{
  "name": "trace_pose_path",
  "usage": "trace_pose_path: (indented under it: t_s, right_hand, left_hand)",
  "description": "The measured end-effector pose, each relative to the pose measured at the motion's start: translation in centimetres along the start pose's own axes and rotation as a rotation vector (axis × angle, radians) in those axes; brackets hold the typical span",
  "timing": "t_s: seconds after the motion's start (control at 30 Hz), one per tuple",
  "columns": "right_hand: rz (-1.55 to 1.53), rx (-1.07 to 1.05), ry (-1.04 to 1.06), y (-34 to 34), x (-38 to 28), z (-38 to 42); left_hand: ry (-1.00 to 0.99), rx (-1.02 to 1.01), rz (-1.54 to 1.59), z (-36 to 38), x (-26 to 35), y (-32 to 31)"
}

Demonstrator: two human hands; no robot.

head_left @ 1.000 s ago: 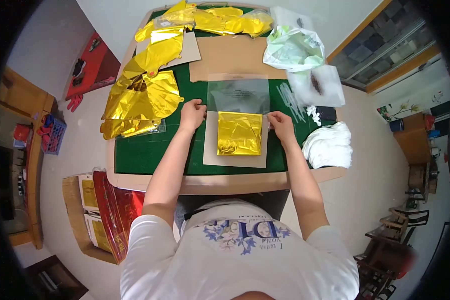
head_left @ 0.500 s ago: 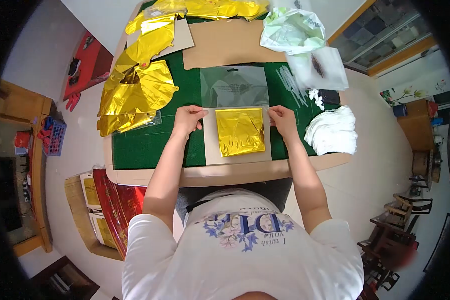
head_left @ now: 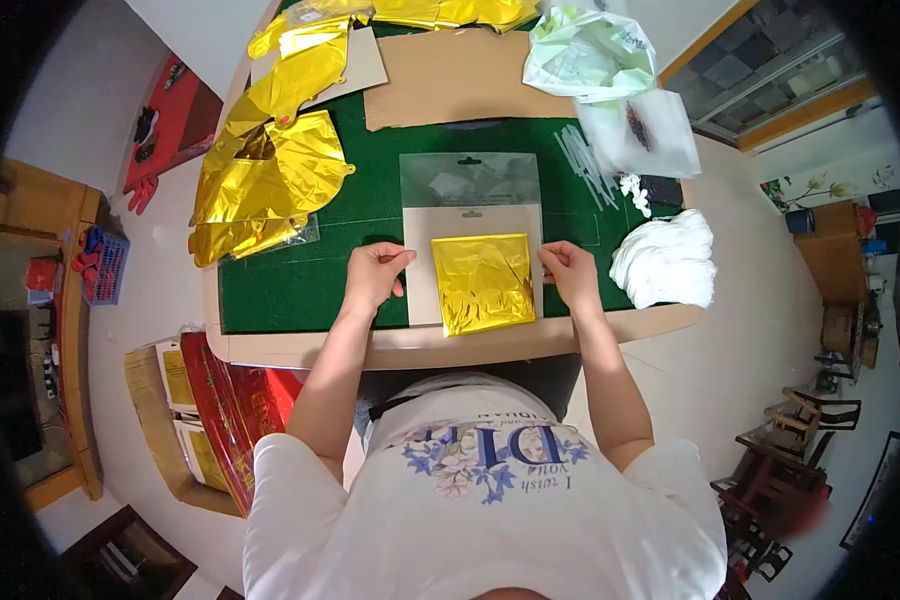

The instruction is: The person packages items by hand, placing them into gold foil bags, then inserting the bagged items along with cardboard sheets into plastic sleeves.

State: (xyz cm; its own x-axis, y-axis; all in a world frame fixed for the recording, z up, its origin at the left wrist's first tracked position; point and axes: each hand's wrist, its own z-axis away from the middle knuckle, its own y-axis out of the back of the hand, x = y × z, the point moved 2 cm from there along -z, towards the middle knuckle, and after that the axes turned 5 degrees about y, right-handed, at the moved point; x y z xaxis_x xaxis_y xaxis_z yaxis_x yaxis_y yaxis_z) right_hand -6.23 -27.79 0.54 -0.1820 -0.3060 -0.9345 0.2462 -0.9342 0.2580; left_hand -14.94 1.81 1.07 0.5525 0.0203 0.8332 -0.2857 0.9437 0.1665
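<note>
A clear plastic bag (head_left: pixel 468 180) lies on the green mat, with a beige card (head_left: pixel 421 285) inside its lower part. Over the card is a folded gold foil piece (head_left: pixel 483 284), whose lower edge reaches past the card toward the table edge. My left hand (head_left: pixel 376 275) pinches the bag's left edge between thumb and fingers. At the opposite edge, my right hand (head_left: pixel 572 274) pinches the bag the same way. Both hands are level with the upper part of the foil.
Gold foil balloons (head_left: pixel 270 170) lie at the left and far edge. Brown cardboard (head_left: pixel 470 80) is at the back, a whitish-green plastic bag (head_left: pixel 590 60) at back right. White cloth-like bundle (head_left: pixel 665 258), thin clear strips (head_left: pixel 585 165) and a black object (head_left: pixel 660 190) are at right.
Both hands have moved toward my body. The bag's top has come nearer, and more card with a hang slot shows above the foil, which sits lower.
</note>
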Motion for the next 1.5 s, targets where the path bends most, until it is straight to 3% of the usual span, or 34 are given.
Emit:
trace_pose_path:
  t_s: [0.17, 0.27, 0.33, 0.37, 0.43, 0.87, 0.93, 0.97, 1.03, 1.13, 1.27, 1.43, 1.5]
  right_hand:
    - [0.046, 0.007, 0.002, 0.2, 0.2, 2.3]
    - [0.292, 0.089, 0.119, -0.2, -2.9, 5.0]
    - [0.771, -0.127, 0.721, -1.3, -6.6, 7.4]
    - [0.772, -0.127, 0.720, -1.8, -6.4, 7.8]
    - [0.864, -0.434, 0.724, -3.3, -5.6, 8.5]
    - [0.662, -0.248, 0.893, -6.1, -5.1, 4.7]
    - [0.454, 0.088, 0.699, -3.6, -4.0, 4.2]
    - [0.458, 0.088, 0.694, -2.7, -3.4, 4.0]
    - [0.191, 0.105, 0.255, -1.1, -1.6, 3.4]
    - [0.088, 0.063, 0.097, -0.3, -1.2, 2.9]
    - [0.144, -0.075, 0.044, -1.0, -1.0, 2.5]
    - [-0.062, -0.062, 0.041, -0.8, -2.6, 4.2]
    - [-0.175, -0.108, -0.076, -0.1, -2.0, 4.5]
  left_hand:
    - [-0.008, -0.007, -0.006, 1.8, -1.0, -0.1]
    - [-0.005, 0.003, 0.008, 1.9, -1.2, -0.3]
    - [-0.004, 0.010, 0.017, 1.9, -1.3, -0.2]
    - [0.007, 0.008, 0.019, 1.8, -1.3, -0.2]
    - [0.019, -0.004, 0.018, 1.8, -1.2, -0.3]
    - [0.014, 0.013, -0.032, 2.9, -0.7, -0.1]
    - [0.006, 0.018, -0.062, 3.4, -1.0, 0.0]
    - [0.024, -0.010, -0.007, 3.4, -1.2, 0.2]
    - [0.044, -0.044, 0.048, 3.4, -1.6, 0.3]
    - [0.052, -0.051, 0.070, 3.2, -2.0, 0.3]
    - [0.044, -0.052, 0.054, 3.0, -2.0, 0.2]
    - [-0.013, -0.083, 0.148, 4.7, -1.7, 0.3]
    - [0.043, -0.229, 0.194, 4.5, -2.9, 0.9]
